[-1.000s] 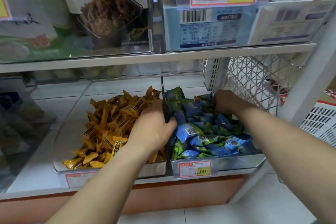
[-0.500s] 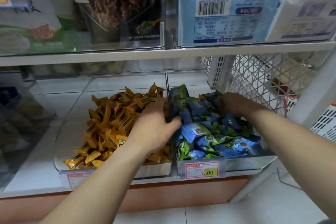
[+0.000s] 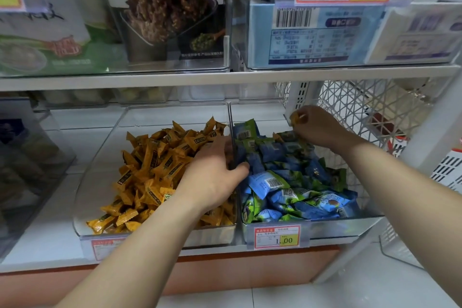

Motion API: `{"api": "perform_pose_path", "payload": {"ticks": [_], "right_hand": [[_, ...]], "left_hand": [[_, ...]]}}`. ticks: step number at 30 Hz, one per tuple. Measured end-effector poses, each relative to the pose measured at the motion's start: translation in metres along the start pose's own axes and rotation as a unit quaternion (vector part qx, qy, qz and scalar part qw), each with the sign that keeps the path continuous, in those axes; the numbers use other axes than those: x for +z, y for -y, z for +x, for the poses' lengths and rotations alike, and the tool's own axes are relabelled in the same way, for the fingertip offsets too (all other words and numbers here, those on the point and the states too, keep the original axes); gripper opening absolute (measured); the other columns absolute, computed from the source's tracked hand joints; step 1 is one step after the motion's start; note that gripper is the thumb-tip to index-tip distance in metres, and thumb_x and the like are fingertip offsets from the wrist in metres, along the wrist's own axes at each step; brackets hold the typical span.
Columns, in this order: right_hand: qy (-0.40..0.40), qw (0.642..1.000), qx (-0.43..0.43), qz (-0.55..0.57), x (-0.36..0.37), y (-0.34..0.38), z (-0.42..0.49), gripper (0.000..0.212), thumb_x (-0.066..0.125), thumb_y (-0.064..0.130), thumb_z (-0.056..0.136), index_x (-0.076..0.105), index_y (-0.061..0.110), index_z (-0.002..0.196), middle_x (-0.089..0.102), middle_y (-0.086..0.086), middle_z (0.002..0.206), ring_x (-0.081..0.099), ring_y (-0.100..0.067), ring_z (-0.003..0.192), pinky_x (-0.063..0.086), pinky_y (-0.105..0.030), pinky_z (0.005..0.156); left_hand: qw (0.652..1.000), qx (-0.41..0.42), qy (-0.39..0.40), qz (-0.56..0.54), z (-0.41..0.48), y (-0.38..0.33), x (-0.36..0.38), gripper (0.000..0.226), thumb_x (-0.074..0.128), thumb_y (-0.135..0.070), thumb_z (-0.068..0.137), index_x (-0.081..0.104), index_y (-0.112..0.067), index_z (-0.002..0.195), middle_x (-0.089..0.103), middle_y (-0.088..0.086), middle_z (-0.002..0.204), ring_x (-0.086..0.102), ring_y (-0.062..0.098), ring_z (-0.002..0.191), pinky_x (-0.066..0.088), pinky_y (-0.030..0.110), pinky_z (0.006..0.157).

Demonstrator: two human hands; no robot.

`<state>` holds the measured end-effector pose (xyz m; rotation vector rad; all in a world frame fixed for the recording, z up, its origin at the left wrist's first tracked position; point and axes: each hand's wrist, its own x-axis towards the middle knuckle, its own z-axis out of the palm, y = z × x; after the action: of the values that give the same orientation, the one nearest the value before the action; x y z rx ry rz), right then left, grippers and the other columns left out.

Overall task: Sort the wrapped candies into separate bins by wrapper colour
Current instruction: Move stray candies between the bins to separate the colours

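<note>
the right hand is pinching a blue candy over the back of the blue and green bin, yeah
Not quite. The candy pinched in the right hand is orange, not blue, as the head view shows. The rest holds: it is held over the back of the blue and green bin.

A shop, with price tags (image 3: 276,237) on shelved bins (image 3: 337,229).

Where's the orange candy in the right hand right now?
Head view, right side: the orange candy is pinched in the right hand above the back of the blue-and-green candy bin, beside the white mesh basket.
</note>
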<state>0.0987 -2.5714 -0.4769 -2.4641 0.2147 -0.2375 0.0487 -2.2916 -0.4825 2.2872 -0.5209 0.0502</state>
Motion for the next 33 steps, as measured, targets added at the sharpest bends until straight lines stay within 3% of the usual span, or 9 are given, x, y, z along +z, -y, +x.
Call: {"api": "perform_pose_path", "payload": {"ticks": [5, 10, 14, 17, 22, 25, 28, 31, 33], "right_hand": [[0.024, 1.000, -0.002, 0.012, 0.027, 0.009, 0.031, 0.014, 0.054, 0.015, 0.095, 0.058, 0.013, 0.109, 0.059, 0.000, 0.095, 0.059, -0.019, 0.086, 0.046, -0.029, 0.068], [0.044, 0.994, -0.009, -0.098, 0.040, -0.002, 0.045, 0.012, 0.061, 0.020, 0.091, 0.064, 0.009, 0.087, 0.061, -0.002, 0.081, 0.053, -0.011, 0.069, 0.034, -0.023, 0.054], [0.097, 0.990, -0.018, -0.105, 0.046, -0.018, 0.036, 0.014, 0.064, 0.023, 0.093, 0.066, 0.014, 0.103, 0.059, -0.002, 0.098, 0.056, -0.020, 0.093, 0.044, -0.028, 0.080], [0.132, 0.984, -0.004, -0.123, 0.048, -0.020, 0.031, 0.025, 0.054, 0.025, 0.100, 0.065, 0.007, 0.086, 0.063, -0.008, 0.088, 0.058, -0.025, 0.088, 0.043, -0.031, 0.076], [0.055, 0.984, 0.006, -0.170, 0.036, -0.015, 0.026, 0.025, 0.071, 0.021, 0.087, 0.071, -0.002, 0.095, 0.067, -0.017, 0.100, 0.064, -0.031, 0.096, 0.044, -0.028, 0.077], [-0.010, 0.997, -0.019, -0.078, 0.015, -0.002, 0.012, 0.017, 0.072, 0.016, 0.086, 0.072, 0.005, 0.099, 0.066, -0.006, 0.096, 0.060, -0.019, 0.088, 0.044, -0.024, 0.076], [-0.045, 0.996, -0.033, 0.073, -0.011, 0.026, -0.019, 0.011, 0.073, 0.018, 0.086, 0.071, 0.019, 0.097, 0.068, 0.008, 0.077, 0.064, -0.005, 0.066, 0.047, -0.014, 0.059], [-0.006, 0.968, -0.019, 0.251, -0.026, 0.056, -0.061, 0.014, 0.075, 0.017, 0.086, 0.071, 0.022, 0.098, 0.072, 0.007, 0.070, 0.067, -0.006, 0.062, 0.052, -0.020, 0.055], [0.045, 0.928, -0.014, 0.369, -0.026, 0.072, -0.088, 0.018, 0.073, 0.011, 0.087, 0.071, 0.016, 0.104, 0.074, 0.002, 0.078, 0.068, -0.011, 0.068, 0.051, -0.022, 0.057]], "left_hand": [[1.000, 0.004, -0.004, 0.000, 0.000, 0.000, 0.001, 0.045, 0.069, -0.040, 0.085, 0.051, -0.030, 0.125, 0.062, -0.012, 0.114, 0.058, 0.009, 0.102, 0.049, 0.025, 0.083], [1.000, 0.007, -0.001, -0.003, 0.001, 0.001, 0.001, 0.047, 0.069, -0.042, 0.085, 0.050, -0.031, 0.126, 0.062, -0.014, 0.115, 0.057, 0.007, 0.103, 0.048, 0.022, 0.081], [1.000, 0.003, 0.000, 0.002, 0.000, -0.001, 0.001, 0.047, 0.069, -0.042, 0.086, 0.049, -0.030, 0.127, 0.060, -0.015, 0.113, 0.055, 0.007, 0.102, 0.047, 0.019, 0.078], [1.000, -0.001, 0.007, -0.003, -0.001, -0.002, 0.001, 0.046, 0.068, -0.042, 0.086, 0.049, -0.031, 0.126, 0.061, -0.014, 0.112, 0.056, 0.009, 0.103, 0.051, 0.028, 0.084], [1.000, -0.006, 0.011, -0.011, -0.002, -0.003, -0.001, 0.045, 0.069, -0.041, 0.086, 0.049, -0.030, 0.126, 0.059, -0.017, 0.108, 0.057, 0.007, 0.100, 0.049, 0.020, 0.079], [0.999, -0.014, 0.019, -0.024, -0.001, -0.005, -0.002, 0.039, 0.069, -0.040, 0.087, 0.052, -0.032, 0.121, 0.062, -0.015, 0.109, 0.059, 0.010, 0.103, 0.050, 0.022, 0.082], [0.999, 0.003, -0.030, -0.016, -0.003, -0.013, -0.007, 0.034, 0.068, -0.041, 0.088, 0.054, -0.034, 0.118, 0.063, -0.015, 0.107, 0.060, 0.012, 0.104, 0.046, 0.014, 0.076], [0.991, 0.059, -0.111, 0.046, -0.005, -0.027, -0.011, 0.054, 0.063, -0.050, 0.088, 0.049, -0.031, 0.136, 0.062, -0.004, 0.126, 0.056, 0.018, 0.116, 0.049, 0.032, 0.093], [0.991, 0.086, -0.098, 0.022, -0.011, -0.041, -0.007, 0.061, 0.058, -0.057, 0.089, 0.045, -0.030, 0.142, 0.061, -0.004, 0.129, 0.056, 0.015, 0.118, 0.048, 0.034, 0.097]]}}
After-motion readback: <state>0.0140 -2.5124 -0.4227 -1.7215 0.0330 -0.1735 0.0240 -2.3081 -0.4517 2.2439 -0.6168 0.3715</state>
